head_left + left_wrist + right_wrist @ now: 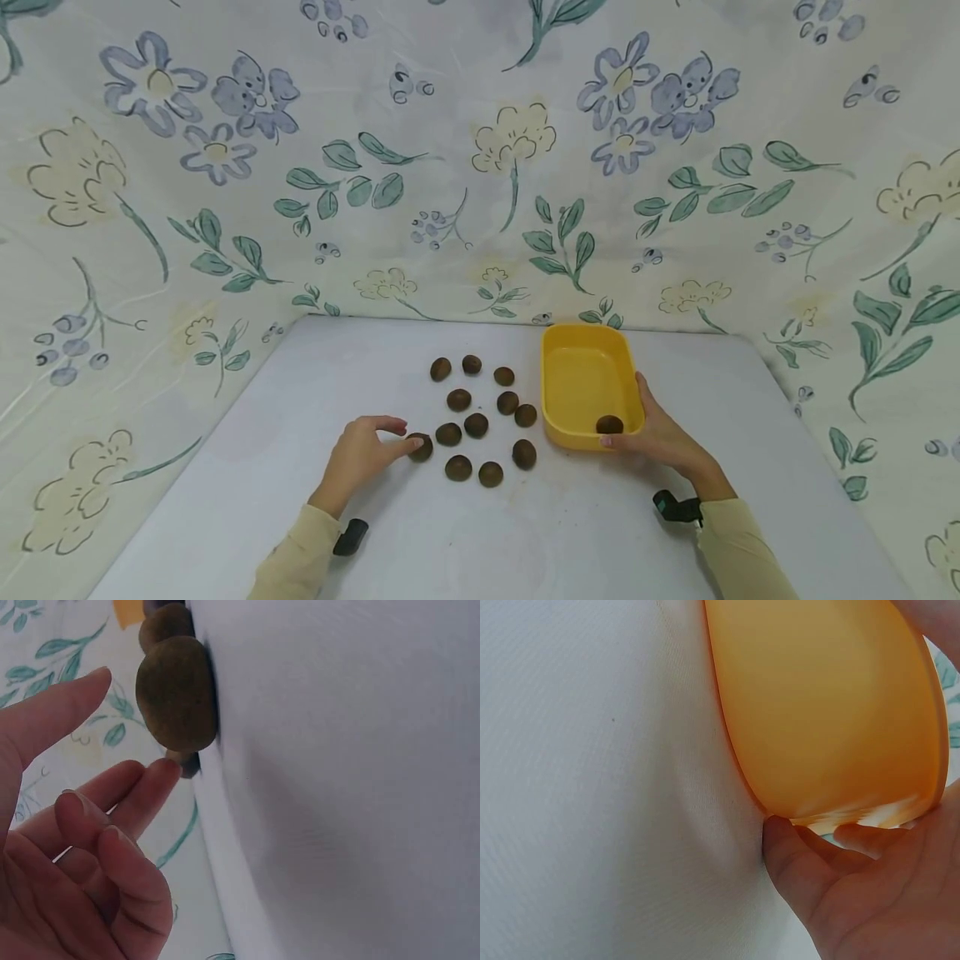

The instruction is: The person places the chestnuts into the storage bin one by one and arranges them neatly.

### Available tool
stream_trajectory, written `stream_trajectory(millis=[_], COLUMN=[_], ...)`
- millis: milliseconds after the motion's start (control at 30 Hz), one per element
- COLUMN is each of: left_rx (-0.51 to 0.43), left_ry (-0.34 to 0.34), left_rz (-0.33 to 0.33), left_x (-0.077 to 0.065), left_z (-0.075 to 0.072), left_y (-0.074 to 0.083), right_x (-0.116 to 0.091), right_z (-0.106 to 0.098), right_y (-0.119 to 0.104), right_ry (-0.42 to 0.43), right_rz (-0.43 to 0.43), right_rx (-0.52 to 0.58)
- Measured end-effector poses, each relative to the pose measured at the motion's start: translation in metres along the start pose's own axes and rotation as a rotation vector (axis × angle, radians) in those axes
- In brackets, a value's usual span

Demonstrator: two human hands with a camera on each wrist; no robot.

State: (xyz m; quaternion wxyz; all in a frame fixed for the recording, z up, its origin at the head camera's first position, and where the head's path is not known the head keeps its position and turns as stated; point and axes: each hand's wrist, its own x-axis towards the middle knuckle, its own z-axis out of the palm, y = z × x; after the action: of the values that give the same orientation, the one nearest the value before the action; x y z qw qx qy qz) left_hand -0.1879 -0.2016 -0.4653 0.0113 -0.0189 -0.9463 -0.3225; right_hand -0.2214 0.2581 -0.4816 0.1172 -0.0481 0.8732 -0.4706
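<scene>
Several round, dull brown balls, like small matte fruits, lie scattered over the white table. My left hand [363, 454] reaches to the leftmost brown ball [421, 448], thumb overlapping it in the head view. Seen from the left wrist, thumb and fingers stand spread beside the ball [177, 694], with a gap between thumb and ball. On the right, my right hand [660, 433] grips a yellow plastic box [585, 371] by its near right corner, thumb at the near rim and fingers along the side. One brown ball [610, 424] sits inside the box at its near end.
The other brown balls [476, 425] form a loose cluster between my left hand and the box. A flower-patterned sheet [465, 183] hangs behind and at both sides of the white table [562, 533]. Black wrist devices [677, 507] hang at both cuffs.
</scene>
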Motion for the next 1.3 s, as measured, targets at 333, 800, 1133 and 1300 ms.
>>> stream_trajectory(millis=[333, 800, 1133, 1300], left_rx=[0.116, 0.196, 0.173, 0.121], left_ry=[-0.013, 0.040, 0.045, 0.072], left_rz=[-0.039, -0.020, -0.008, 0.001], left_x=[-0.004, -0.005, -0.005, -0.006], left_z=[0.010, 0.016, 0.015, 0.013], left_y=[0.003, 0.011, 0.016, 0.016], right_x=[0.000, -0.001, 0.000, 0.000], right_z=[0.000, 0.000, -0.001, -0.001], right_y=[-0.001, 0.000, 0.002, 0.001], right_ry=[0.000, -0.003, -0.004, -0.010], right_rz=[-0.002, -0.015, -0.005, 0.008], right_rx=[0.000, 0.013, 0.015, 0.010])
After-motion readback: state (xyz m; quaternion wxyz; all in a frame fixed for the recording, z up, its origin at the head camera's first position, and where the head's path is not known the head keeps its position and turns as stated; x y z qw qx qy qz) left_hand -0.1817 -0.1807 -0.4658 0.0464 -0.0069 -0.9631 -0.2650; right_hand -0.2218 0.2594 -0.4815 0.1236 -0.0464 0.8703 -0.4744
